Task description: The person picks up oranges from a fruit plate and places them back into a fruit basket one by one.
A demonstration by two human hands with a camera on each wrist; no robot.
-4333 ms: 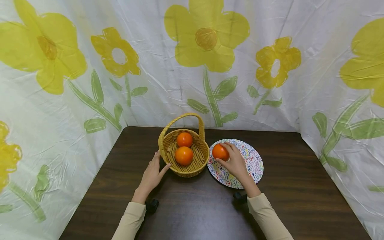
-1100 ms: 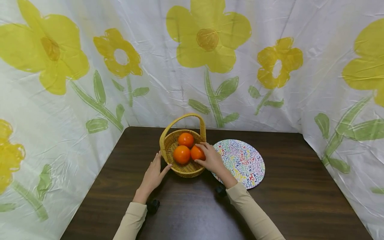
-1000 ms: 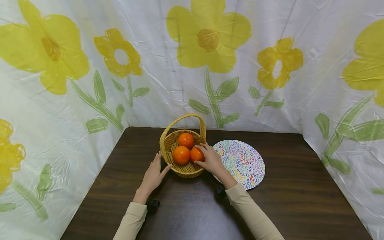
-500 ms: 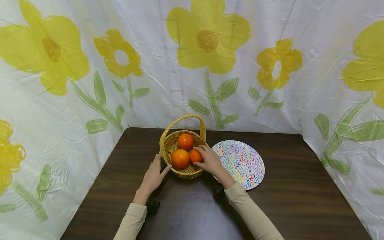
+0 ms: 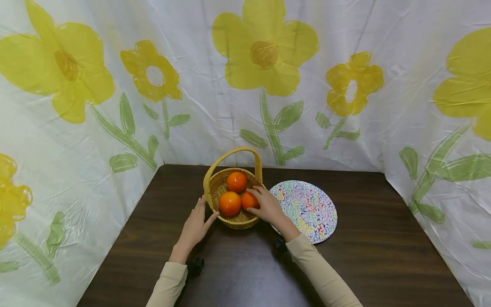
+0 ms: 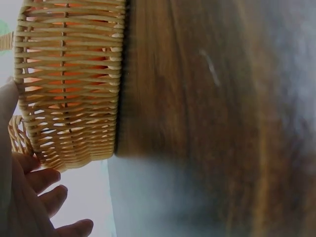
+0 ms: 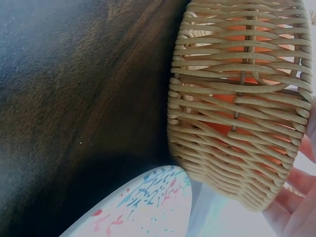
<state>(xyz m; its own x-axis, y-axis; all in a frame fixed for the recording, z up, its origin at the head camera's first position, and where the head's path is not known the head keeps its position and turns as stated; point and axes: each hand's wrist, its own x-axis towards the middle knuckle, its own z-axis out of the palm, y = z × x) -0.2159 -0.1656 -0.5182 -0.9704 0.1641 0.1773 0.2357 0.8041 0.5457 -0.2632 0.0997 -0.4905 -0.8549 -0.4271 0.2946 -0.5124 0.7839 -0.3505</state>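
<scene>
A yellow wicker basket (image 5: 239, 224) with an arched handle stands on the table, holding three smooth, round orange fruits. One fruit (image 5: 237, 182) lies at the back and another fruit (image 5: 229, 204) at the front left. My right hand (image 5: 271, 209) reaches over the right rim, thumb and fingers around the third fruit (image 5: 249, 201), low in the basket. Against the basket's left side rests my left hand (image 5: 194, 226), its fingers extended and thumb spread along the front. In the left wrist view, orange shows through the weave (image 6: 74, 103).
A round plate (image 5: 308, 209) with a multicoloured squiggle pattern lies right of the basket, partly under my right forearm. The dark wooden table (image 5: 238, 264) ends at a white curtain (image 5: 199, 128) printed with yellow flowers. A black device sits at each wrist.
My right hand has carried the third fruit from the plate into the basket. Lately that hand and the front fruits have shifted slightly left and down. My left hand stays at the basket.
</scene>
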